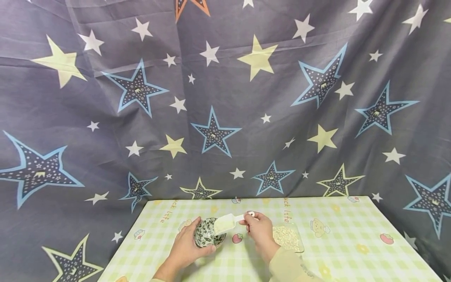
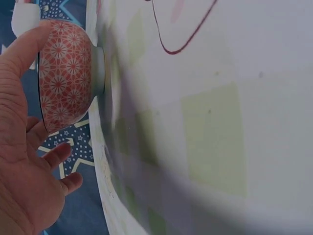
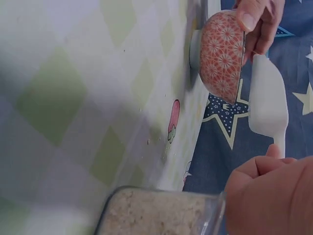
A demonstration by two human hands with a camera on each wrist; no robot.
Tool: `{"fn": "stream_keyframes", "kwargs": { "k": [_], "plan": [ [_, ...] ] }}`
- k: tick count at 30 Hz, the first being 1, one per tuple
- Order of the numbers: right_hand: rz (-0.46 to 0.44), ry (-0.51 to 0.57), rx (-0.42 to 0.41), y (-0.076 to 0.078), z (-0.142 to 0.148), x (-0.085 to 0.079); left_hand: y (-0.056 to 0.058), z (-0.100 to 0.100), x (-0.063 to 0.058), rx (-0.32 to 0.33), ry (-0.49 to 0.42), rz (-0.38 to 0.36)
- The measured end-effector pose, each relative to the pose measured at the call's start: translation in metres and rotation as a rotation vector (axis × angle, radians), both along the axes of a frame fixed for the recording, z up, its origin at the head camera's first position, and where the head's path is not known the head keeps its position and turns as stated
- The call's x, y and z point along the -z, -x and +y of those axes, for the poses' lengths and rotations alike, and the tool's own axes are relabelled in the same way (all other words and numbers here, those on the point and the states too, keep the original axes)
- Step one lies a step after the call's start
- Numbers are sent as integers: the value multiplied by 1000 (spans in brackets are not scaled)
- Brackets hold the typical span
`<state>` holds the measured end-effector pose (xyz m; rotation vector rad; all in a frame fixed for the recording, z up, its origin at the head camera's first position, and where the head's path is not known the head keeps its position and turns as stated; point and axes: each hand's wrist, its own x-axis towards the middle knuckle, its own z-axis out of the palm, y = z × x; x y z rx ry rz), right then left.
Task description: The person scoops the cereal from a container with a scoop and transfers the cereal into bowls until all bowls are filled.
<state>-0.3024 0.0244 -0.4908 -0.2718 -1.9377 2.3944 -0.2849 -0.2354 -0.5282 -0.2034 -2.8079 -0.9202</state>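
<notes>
bowl [image 3: 222,58], red outside in wrist views, dark floral inside in head view

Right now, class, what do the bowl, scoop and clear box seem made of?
Bowl: probably glazed ceramic, with bright glints inside. Scoop: likely plastic, its surface smooth and plain white. Box: clear, glossy, pale flakes showing through its wall; glass or hard plastic, can't tell.

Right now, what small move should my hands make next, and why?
Probably have your right hand tip the white scoop forward over the floral-patterned bowl: it carries pale contents, its front end is above the bowl, and your left hand holds the bowl.
</notes>
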Motion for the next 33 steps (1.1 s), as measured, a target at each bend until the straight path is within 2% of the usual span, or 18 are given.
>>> {"fn": "stream_keyframes", "kwargs": {
  "k": [7, 13, 18, 21, 23, 25, 27, 28, 30, 33],
  "plan": [
    [114, -177, 39, -4, -11, -4, 2, 1, -1, -5, 22, -7],
    [212, -294, -12, -10, -18, -6, 1, 1, -1, -3, 31, -12],
    [331, -417, -55, -16, -21, -5, 0, 2, -2, -6, 30, -7],
    [484, -523, -67, -19, -23, -2, -1, 3, -4, -7, 27, 1],
    [663, -628, -52, -20, -25, 1, -2, 3, -5, -6, 32, 7],
    [854, -745, 2, -20, -27, 4, -2, 3, -6, -8, 33, 2],
    [1000, -820, 59, -19, -28, 6, -3, 3, -7, -12, 33, -8],
    [1040, -834, 75, -19, -29, 7, -3, 3, -7, -13, 32, -10],
    [1064, -834, 88, -19, -30, 7, -3, 2, -7, -19, 29, -17],
    [1013, -809, 81, -19, -29, 6, -2, 2, -6, -17, 39, -6]
  ]
}}
